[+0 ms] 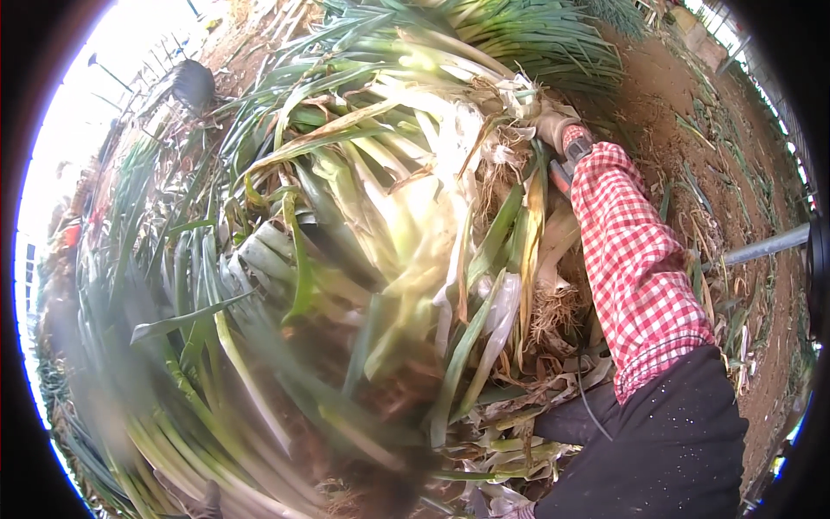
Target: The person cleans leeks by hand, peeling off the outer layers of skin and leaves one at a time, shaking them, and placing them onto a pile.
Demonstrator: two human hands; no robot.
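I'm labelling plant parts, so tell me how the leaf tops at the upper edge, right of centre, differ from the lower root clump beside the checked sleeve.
Colour: the leaf tops are green; the root clump is brown.
Shape: the leaf tops are long blades; the root clump is thin, tangled strands.
Extent: the leaf tops fan out widely; the root clump is compact.
Both are bunched.

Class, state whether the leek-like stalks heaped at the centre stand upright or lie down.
Lying down: the leek-like stalks sprawl across one another, tangled.
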